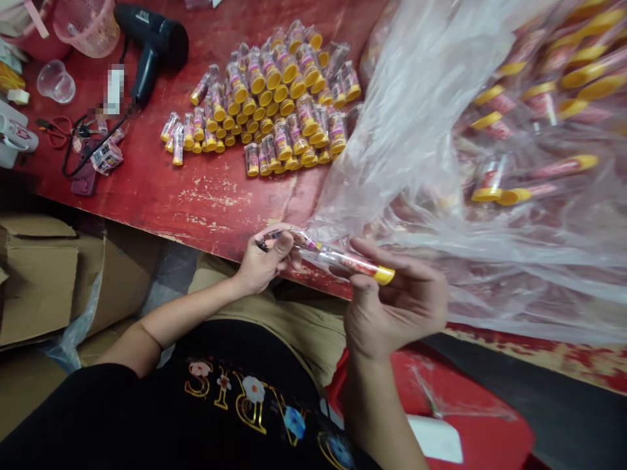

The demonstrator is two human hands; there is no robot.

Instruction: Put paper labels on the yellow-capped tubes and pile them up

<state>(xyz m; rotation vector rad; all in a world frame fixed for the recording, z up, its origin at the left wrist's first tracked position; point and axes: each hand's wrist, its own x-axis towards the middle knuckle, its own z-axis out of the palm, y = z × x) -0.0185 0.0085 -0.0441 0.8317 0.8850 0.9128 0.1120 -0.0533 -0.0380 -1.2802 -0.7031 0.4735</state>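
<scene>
Together at the edge of a worn red desk (210, 219), a person's left hand (264, 264) and right hand (394, 313) hold a printed clear-plastic film (304, 239) and a yellow-capped clear plastic tube (360, 263).

Left fingers pinch the film; right fingers pinch the tube near its cap, its clear end beside the film. Beyond, similar tubes (265, 98) lie piled on the desk.

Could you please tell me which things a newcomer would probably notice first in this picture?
Probably the dense cluster of yellow-ended tubes in the upper middle of the worn red table, with a black blower to its left. On the right spreads crumpled clear plastic, with more such tubes showing. At the table's near edge, the right hand holds one clear tube, its yellow end pointing right.
</scene>
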